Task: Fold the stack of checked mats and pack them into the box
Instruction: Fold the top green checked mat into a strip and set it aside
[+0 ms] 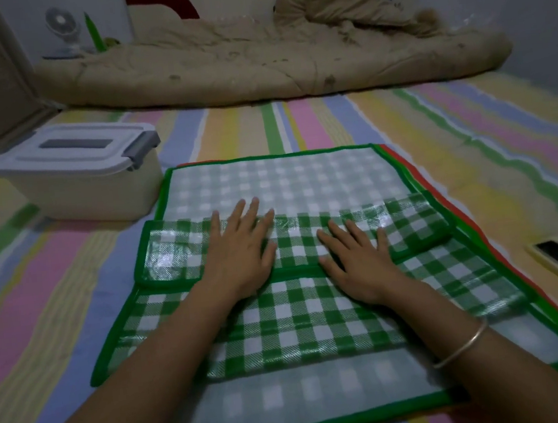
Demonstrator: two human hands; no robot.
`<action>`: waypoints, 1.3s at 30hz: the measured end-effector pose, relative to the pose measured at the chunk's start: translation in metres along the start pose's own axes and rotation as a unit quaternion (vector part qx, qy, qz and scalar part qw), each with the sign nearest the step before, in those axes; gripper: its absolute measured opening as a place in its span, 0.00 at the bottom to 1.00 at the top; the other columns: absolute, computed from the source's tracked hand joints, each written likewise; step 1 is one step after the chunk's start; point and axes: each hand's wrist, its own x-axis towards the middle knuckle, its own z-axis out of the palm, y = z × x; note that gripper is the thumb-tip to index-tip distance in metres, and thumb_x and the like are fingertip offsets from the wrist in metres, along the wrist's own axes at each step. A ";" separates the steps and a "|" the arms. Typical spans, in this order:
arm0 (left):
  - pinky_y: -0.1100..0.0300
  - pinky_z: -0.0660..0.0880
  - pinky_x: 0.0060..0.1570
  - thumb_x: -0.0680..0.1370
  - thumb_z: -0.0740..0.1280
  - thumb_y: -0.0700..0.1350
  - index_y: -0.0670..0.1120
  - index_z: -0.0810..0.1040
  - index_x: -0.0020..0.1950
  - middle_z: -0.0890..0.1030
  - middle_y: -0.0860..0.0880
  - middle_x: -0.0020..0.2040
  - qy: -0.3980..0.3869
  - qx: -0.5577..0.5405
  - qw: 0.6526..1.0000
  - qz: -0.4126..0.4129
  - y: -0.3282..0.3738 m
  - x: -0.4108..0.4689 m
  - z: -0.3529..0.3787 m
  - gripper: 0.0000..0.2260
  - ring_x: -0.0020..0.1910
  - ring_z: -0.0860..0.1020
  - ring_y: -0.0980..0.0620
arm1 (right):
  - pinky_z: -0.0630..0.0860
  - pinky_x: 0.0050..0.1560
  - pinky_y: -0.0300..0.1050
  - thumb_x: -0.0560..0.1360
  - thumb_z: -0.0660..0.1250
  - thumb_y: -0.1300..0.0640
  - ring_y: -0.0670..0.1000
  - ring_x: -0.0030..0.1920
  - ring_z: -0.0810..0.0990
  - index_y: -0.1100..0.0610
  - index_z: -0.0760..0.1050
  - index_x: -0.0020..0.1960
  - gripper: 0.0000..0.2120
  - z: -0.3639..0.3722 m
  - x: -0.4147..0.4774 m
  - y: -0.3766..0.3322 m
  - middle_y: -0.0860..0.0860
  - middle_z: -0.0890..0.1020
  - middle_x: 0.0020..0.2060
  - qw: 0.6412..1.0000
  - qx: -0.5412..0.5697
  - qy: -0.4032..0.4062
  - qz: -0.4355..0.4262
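1. A striped sheet point(468, 122) lies under the stack of checked mats point(285, 183) and spreads out on every side of it.
2. A beige quilt point(255, 62) lies bunched well beyond the stack.
3. The stack sits flat at centre. The top mat is green-edged and partly folded: a bright checked band point(178, 253) crosses its middle, with the pale underside showing beyond and nearer. A red edge point(415, 176) of a lower mat shows along the stack's right side.
4. The box point(89, 193), with its lid point(68, 150) on, stands just left of the stack's far corner.
5. The left hand point(240, 249) and right hand point(361, 257) press flat on the folded band with fingers straight and spread, grasping nothing.
6. A phone point(555, 253) lies right of the stack.
7. A bangle point(464, 347) circles the right wrist above the stack.
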 end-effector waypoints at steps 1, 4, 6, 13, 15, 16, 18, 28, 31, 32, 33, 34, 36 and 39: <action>0.36 0.37 0.73 0.81 0.41 0.61 0.56 0.43 0.80 0.40 0.50 0.80 -0.034 0.010 0.999 -0.006 0.001 0.002 0.009 0.28 0.79 0.39 0.48 | 0.30 0.71 0.66 0.81 0.42 0.37 0.50 0.77 0.35 0.42 0.42 0.79 0.28 0.000 0.000 0.000 0.44 0.40 0.78 1.000 -0.005 0.001 0.001; 0.34 0.33 0.70 0.77 0.34 0.66 0.60 0.36 0.78 0.36 0.52 0.79 -0.062 0.001 0.998 -0.029 0.001 0.000 0.031 0.30 0.78 0.36 0.48 | 0.34 0.73 0.66 0.80 0.43 0.35 0.49 0.77 0.36 0.40 0.42 0.78 0.29 -0.002 0.001 0.002 0.43 0.41 0.78 1.000 -0.023 0.006 -0.003; 0.34 0.34 0.71 0.72 0.29 0.66 0.61 0.35 0.78 0.36 0.52 0.79 -0.052 0.003 0.998 -0.031 0.000 -0.001 0.037 0.33 0.78 0.36 0.48 | 0.33 0.72 0.68 0.77 0.40 0.30 0.50 0.77 0.35 0.39 0.40 0.78 0.32 -0.004 0.002 0.009 0.42 0.38 0.77 0.999 -0.049 0.001 0.001; 0.35 0.31 0.70 0.72 0.28 0.66 0.60 0.35 0.78 0.36 0.53 0.79 -0.037 0.006 0.999 -0.032 -0.002 -0.002 0.042 0.34 0.78 0.37 0.48 | 0.34 0.69 0.74 0.69 0.33 0.25 0.55 0.77 0.35 0.39 0.35 0.77 0.39 -0.017 0.008 0.085 0.42 0.37 0.77 0.987 -0.056 -0.003 0.151; 0.36 0.30 0.71 0.72 0.29 0.67 0.61 0.36 0.78 0.36 0.54 0.78 -0.040 -0.006 0.999 -0.030 -0.003 -0.002 0.042 0.34 0.78 0.37 0.49 | 0.33 0.68 0.74 0.70 0.34 0.25 0.54 0.77 0.35 0.39 0.35 0.77 0.39 -0.014 0.009 0.086 0.42 0.37 0.77 0.988 -0.054 -0.002 0.143; 0.37 0.30 0.71 0.72 0.29 0.67 0.61 0.37 0.78 0.36 0.54 0.78 -0.043 -0.017 0.999 -0.025 -0.004 -0.001 0.040 0.34 0.78 0.37 0.50 | 0.32 0.68 0.73 0.71 0.34 0.25 0.54 0.77 0.35 0.39 0.35 0.77 0.38 -0.012 0.009 0.084 0.41 0.36 0.77 0.989 -0.051 0.001 0.142; 0.40 0.32 0.73 0.74 0.32 0.67 0.58 0.43 0.79 0.41 0.55 0.78 -0.045 -0.077 0.996 -0.020 -0.008 -0.001 0.034 0.34 0.78 0.40 0.52 | 0.31 0.68 0.73 0.70 0.34 0.25 0.54 0.77 0.34 0.38 0.34 0.77 0.38 -0.009 0.008 0.083 0.41 0.36 0.77 0.989 -0.045 0.012 0.144; 0.41 0.47 0.75 0.83 0.51 0.52 0.43 0.63 0.76 0.60 0.42 0.78 0.099 -0.053 0.969 -0.218 -0.037 -0.037 -0.006 0.24 0.78 0.55 0.44 | 0.34 0.69 0.74 0.72 0.36 0.25 0.54 0.77 0.35 0.39 0.36 0.77 0.37 -0.006 0.009 0.084 0.41 0.37 0.77 0.989 -0.033 0.023 0.142; 0.46 0.63 0.72 0.81 0.59 0.53 0.52 0.69 0.71 0.68 0.51 0.73 0.089 -0.187 0.978 -0.016 0.015 -0.065 -0.030 0.19 0.71 0.66 0.51 | 0.34 0.69 0.73 0.73 0.38 0.25 0.54 0.77 0.36 0.39 0.37 0.77 0.37 -0.008 0.009 0.085 0.41 0.38 0.77 0.989 -0.021 0.017 0.142; 0.49 0.68 0.68 0.80 0.60 0.57 0.55 0.70 0.69 0.72 0.55 0.69 0.058 -0.204 0.976 0.053 0.033 -0.076 -0.037 0.18 0.66 0.69 0.55 | 0.34 0.69 0.73 0.72 0.39 0.25 0.54 0.78 0.36 0.39 0.38 0.77 0.38 -0.009 0.009 0.085 0.41 0.39 0.77 0.989 -0.014 0.017 0.144; 0.52 0.70 0.64 0.78 0.58 0.61 0.57 0.71 0.66 0.74 0.57 0.65 0.025 -0.189 0.975 0.116 0.047 -0.085 -0.040 0.19 0.61 0.70 0.58 | 0.34 0.69 0.73 0.72 0.40 0.25 0.53 0.78 0.37 0.39 0.39 0.78 0.38 -0.010 0.010 0.086 0.41 0.40 0.78 0.989 -0.004 0.017 0.146; 0.55 0.70 0.61 0.76 0.56 0.66 0.58 0.71 0.65 0.75 0.58 0.62 -0.002 -0.158 0.973 0.168 0.056 -0.092 -0.041 0.22 0.58 0.70 0.59 | 0.34 0.69 0.72 0.72 0.41 0.24 0.53 0.78 0.38 0.39 0.40 0.78 0.38 -0.011 0.009 0.086 0.41 0.41 0.78 0.989 0.007 0.020 0.145; 0.57 0.70 0.57 0.74 0.55 0.70 0.57 0.70 0.67 0.74 0.57 0.62 -0.030 -0.089 0.971 0.221 0.063 -0.097 -0.036 0.27 0.58 0.70 0.58 | 0.34 0.70 0.71 0.73 0.47 0.25 0.53 0.78 0.40 0.39 0.43 0.78 0.38 -0.016 0.007 0.087 0.41 0.44 0.78 0.989 0.045 0.033 0.140; 0.56 0.72 0.57 0.76 0.58 0.64 0.55 0.69 0.68 0.74 0.55 0.63 -0.014 -0.068 0.972 0.223 0.061 -0.098 -0.031 0.24 0.59 0.70 0.56 | 0.34 0.73 0.66 0.77 0.56 0.33 0.53 0.78 0.44 0.39 0.49 0.78 0.34 -0.024 0.001 0.088 0.46 0.50 0.79 0.976 0.157 0.076 0.133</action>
